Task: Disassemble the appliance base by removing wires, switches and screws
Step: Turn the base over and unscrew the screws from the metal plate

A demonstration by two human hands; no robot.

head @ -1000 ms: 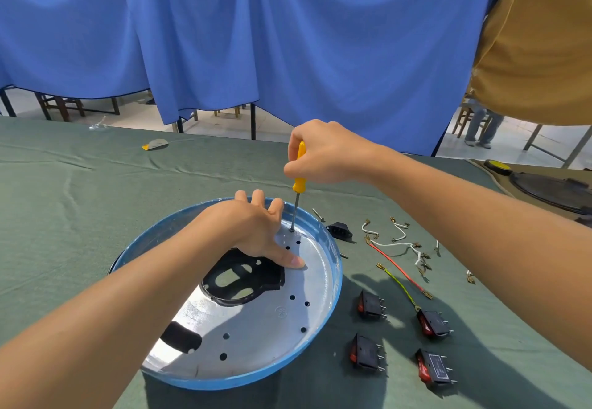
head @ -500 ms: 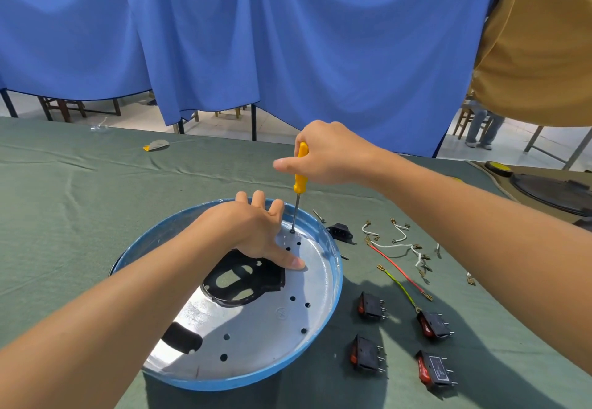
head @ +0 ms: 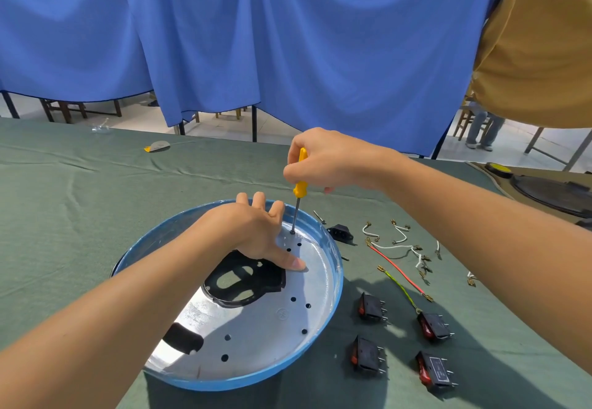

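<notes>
The round, blue-rimmed base (head: 337, 283), its shiny floor dotted with holes, sits on the green tabletop (head: 80, 216), with four black switches (head: 370, 307) beside it. The left hand (head: 253, 232) presses flat inside it, fingers straight. The right hand (head: 330, 162) grips a yellow screwdriver (head: 300, 188) upright, tip at the floor's far edge. Loose wires (head: 397, 269) lie beyond the switches.

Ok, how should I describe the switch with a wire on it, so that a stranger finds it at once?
Find the round blue-rimmed base in the middle of the green cloth; to its right lie four black rocker switches in two rows. Take the right switch of the farther row. It alone has a yellow-green wire ending at it.
</notes>
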